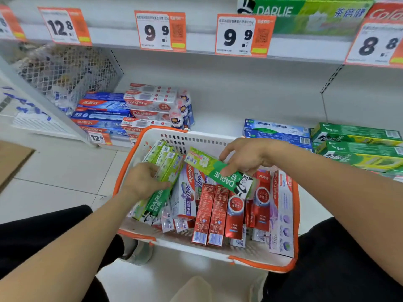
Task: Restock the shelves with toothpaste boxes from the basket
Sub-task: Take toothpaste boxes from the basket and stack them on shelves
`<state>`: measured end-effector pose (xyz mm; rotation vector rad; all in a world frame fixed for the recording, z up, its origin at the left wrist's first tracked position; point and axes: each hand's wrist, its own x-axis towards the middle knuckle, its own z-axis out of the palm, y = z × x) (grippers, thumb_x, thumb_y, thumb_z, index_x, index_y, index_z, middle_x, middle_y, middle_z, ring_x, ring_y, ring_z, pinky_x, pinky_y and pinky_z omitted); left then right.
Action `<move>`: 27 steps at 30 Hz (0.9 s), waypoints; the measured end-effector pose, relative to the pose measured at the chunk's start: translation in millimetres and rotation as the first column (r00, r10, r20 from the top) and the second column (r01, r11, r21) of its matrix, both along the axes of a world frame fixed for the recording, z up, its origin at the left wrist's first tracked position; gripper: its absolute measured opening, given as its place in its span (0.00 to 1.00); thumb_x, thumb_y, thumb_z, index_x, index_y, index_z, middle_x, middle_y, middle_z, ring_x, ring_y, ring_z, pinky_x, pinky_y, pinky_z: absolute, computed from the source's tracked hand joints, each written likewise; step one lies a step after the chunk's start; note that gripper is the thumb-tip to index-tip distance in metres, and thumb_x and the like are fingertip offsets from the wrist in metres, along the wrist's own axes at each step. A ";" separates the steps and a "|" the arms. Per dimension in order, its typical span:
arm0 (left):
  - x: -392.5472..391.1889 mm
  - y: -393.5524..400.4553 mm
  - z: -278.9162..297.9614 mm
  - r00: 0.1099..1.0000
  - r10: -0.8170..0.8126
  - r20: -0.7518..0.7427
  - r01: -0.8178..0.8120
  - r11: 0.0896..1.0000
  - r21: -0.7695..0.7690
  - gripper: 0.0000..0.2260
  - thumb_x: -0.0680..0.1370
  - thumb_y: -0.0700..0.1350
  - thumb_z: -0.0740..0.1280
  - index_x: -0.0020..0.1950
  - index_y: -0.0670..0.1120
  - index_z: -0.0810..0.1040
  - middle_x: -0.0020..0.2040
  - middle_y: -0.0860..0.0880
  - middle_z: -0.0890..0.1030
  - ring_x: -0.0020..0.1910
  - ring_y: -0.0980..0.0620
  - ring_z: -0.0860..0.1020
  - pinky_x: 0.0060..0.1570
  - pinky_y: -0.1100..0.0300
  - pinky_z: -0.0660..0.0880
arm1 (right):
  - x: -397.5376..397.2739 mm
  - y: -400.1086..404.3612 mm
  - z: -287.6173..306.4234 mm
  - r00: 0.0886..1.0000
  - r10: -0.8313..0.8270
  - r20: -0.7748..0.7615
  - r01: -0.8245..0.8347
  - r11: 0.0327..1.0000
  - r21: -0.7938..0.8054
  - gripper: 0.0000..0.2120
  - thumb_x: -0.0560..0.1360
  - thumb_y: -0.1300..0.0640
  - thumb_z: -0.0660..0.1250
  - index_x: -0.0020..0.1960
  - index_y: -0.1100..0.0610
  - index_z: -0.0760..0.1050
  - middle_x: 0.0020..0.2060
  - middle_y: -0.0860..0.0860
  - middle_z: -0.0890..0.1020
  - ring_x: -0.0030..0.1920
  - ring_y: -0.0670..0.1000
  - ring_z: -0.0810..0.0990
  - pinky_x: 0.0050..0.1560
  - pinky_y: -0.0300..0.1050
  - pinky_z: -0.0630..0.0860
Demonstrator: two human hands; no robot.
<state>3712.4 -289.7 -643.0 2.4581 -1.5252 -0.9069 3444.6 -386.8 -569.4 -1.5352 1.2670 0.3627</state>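
Green Darlie box (220,173) pinched by the right hand (244,156); left hand (142,179) grips another green box (165,171) in the basket (139,147)

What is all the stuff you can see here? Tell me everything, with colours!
basket: one, white with orange rim, on the floor before the shelf
green Darlie boxes: several, left side of the basket
lifted Darlie box: one, green, held above the basket
red boxes: several, standing in the basket's middle
white Colgate boxes: a few, in the basket
blue and red Colgate stack: bottom shelf, left
blue boxes: bottom shelf, behind the basket
green stacked boxes: bottom shelf, right
price tags: orange and white, along the upper shelf edge
left hand: grips the green Darlie boxes
right hand: pinches the lifted Darlie box
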 end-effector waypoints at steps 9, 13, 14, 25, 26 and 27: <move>-8.6 -57.2 158.8 0.894 -0.028 -0.447 0.069 0.995 0.075 0.10 0.76 0.44 0.72 0.53 0.44 0.76 0.44 0.44 0.85 0.36 0.55 0.84 0.30 0.68 0.76 | -39.5 -28.0 44.1 0.988 0.067 0.139 -0.068 0.998 0.000 0.18 0.70 0.57 0.78 0.58 0.47 0.79 0.56 0.57 0.83 0.59 0.63 0.80 0.54 0.58 0.75; -22.6 -52.5 169.0 0.849 -0.028 -0.528 0.073 0.995 0.065 0.06 0.77 0.44 0.69 0.54 0.48 0.77 0.41 0.52 0.87 0.39 0.57 0.84 0.33 0.69 0.79 | -56.3 -30.9 61.1 0.975 -0.031 0.220 0.028 1.000 0.013 0.24 0.67 0.57 0.79 0.60 0.48 0.77 0.49 0.55 0.83 0.53 0.55 0.82 0.55 0.51 0.77; -26.2 -52.1 166.5 0.828 -0.001 -0.561 0.057 0.995 0.082 0.08 0.78 0.44 0.69 0.57 0.47 0.78 0.46 0.47 0.87 0.43 0.50 0.85 0.37 0.63 0.81 | -59.3 -29.3 65.3 0.974 -0.055 0.220 0.052 0.998 0.020 0.23 0.69 0.57 0.78 0.62 0.49 0.76 0.50 0.53 0.81 0.54 0.52 0.80 0.49 0.41 0.77; -80.4 -51.1 123.4 0.651 0.215 -0.728 -0.058 0.970 0.235 0.22 0.70 0.42 0.77 0.60 0.37 0.76 0.49 0.39 0.86 0.48 0.40 0.85 0.53 0.47 0.80 | -20.2 40.7 21.8 0.560 -0.732 0.388 0.412 0.652 0.637 0.24 0.70 0.60 0.71 0.66 0.61 0.77 0.64 0.59 0.79 0.61 0.59 0.78 0.66 0.54 0.74; -83.0 -51.0 122.7 0.626 0.231 -0.745 -0.047 0.965 0.259 0.22 0.71 0.41 0.77 0.62 0.38 0.76 0.51 0.39 0.85 0.51 0.40 0.85 0.56 0.45 0.79 | -17.4 45.8 18.8 0.530 -0.750 0.395 0.423 0.638 0.644 0.23 0.71 0.61 0.70 0.66 0.61 0.77 0.63 0.59 0.80 0.61 0.58 0.79 0.65 0.53 0.74; -85.0 -50.8 123.1 0.602 0.234 -0.764 -0.019 0.960 0.279 0.22 0.71 0.41 0.76 0.62 0.37 0.76 0.52 0.39 0.85 0.52 0.40 0.84 0.58 0.45 0.78 | -15.8 48.6 15.7 0.518 -0.752 0.409 0.427 0.641 0.638 0.21 0.72 0.63 0.70 0.65 0.61 0.77 0.62 0.58 0.81 0.62 0.59 0.79 0.65 0.53 0.75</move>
